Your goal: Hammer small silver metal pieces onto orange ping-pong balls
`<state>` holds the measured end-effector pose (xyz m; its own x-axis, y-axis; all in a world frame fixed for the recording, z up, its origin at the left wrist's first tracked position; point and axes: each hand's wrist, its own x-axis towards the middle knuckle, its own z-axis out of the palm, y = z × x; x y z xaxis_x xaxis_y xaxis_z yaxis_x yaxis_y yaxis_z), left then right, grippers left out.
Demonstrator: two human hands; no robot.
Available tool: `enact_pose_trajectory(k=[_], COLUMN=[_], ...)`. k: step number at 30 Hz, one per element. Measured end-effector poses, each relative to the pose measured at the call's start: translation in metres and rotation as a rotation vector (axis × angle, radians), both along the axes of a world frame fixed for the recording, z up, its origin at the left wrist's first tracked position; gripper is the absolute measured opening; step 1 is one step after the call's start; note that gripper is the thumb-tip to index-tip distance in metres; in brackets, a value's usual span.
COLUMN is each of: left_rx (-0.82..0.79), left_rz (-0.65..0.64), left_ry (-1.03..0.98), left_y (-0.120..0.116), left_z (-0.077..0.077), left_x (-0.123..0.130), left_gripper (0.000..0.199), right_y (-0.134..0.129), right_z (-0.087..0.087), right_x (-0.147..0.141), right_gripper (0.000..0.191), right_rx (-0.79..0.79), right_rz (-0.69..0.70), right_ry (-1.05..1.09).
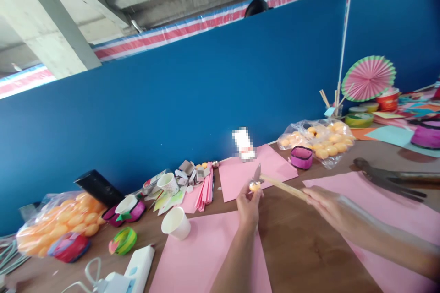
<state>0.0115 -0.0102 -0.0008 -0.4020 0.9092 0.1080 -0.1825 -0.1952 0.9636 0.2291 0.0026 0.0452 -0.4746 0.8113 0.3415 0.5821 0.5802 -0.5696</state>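
My left hand (248, 208) pinches a small orange ball (255, 187) with a shiny, silvery part at its top. In my right hand (323, 203) is the pale wooden handle of a small hammer (284, 187). The hammer's dark, pointed head meets the ball just above my left fingertips; whether it touches or merely overlaps in view I cannot tell. Both hands are over the brown table (292, 238), between sheets of pink paper (206, 254). A white paper cup (176, 223) stands left of my left forearm.
Bags of orange balls (68, 215) lie at left and back right (332, 139). A larger claw hammer (388, 176) rests at right. A white power strip (140, 268) is at front left. A blue partition (172, 114) closes the back; a pink paper fan (369, 78) stands against it.
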Motion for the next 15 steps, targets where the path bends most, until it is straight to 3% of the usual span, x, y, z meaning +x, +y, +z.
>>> enact_pose_trajectory(k=[8,15], left_rx=[0.015,-0.002], left_rz=[0.020,0.044], left_ry=[0.042,-0.051], left_y=[0.0004,0.0026], left_z=[-0.0026,-0.0037], left_x=[-0.0018,0.0008], left_gripper=[0.042,0.047], right_y=[-0.0021,-0.0042], right_z=[0.0061,0.0095], right_x=[-0.0018,-0.0003], right_gripper=[0.023,0.024], right_rx=[0.000,0.061], right_rz=[0.064,0.071], right_ry=[-0.045,-0.052])
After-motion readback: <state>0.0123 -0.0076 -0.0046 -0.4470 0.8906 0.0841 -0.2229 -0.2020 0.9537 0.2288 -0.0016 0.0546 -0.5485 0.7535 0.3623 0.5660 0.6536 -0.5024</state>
